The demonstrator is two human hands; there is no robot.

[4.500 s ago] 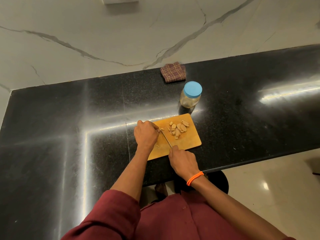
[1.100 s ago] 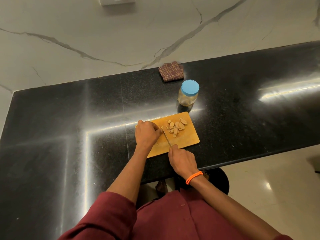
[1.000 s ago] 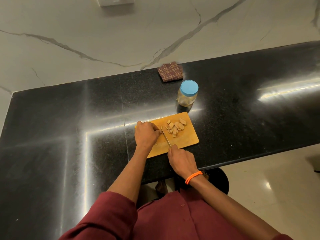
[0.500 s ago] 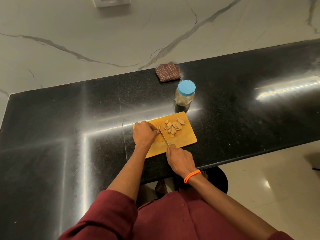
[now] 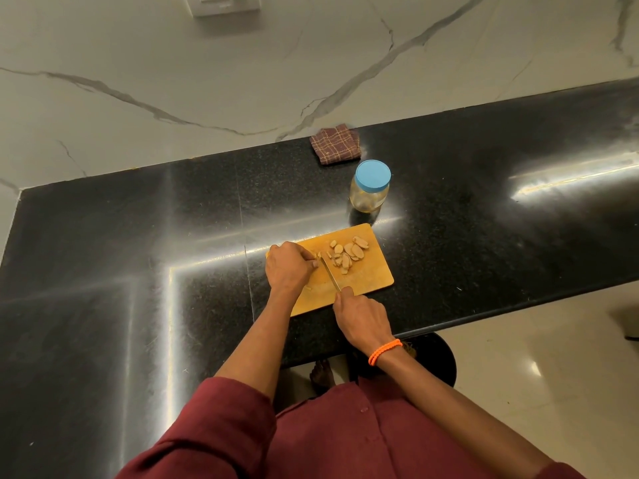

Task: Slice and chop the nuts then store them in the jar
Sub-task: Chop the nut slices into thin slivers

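A wooden cutting board point(image 5: 371, 276) lies on the black counter near its front edge. A small pile of pale sliced nuts point(image 5: 347, 254) sits on the board's far half. My left hand point(image 5: 288, 267) rests on the board's left part, fingers pinched on a nut right beside the blade. My right hand point(image 5: 361, 316) grips the handle of a knife point(image 5: 331, 276), whose thin blade points away from me toward my left fingertips. A clear jar point(image 5: 369, 191) with a blue lid stands closed just beyond the board.
A folded brown checked cloth point(image 5: 335, 144) lies at the back of the black granite counter point(image 5: 138, 254) against the marble wall. A wall socket point(image 5: 223, 3) is at the top. The counter's front edge runs just behind my right hand, with tiled floor point(image 5: 553, 357) below.
The hands stay on the board in nearly the same place, with the knife working beside my left fingertips. The camera view has shifted slightly, so everything sits a little lower left.
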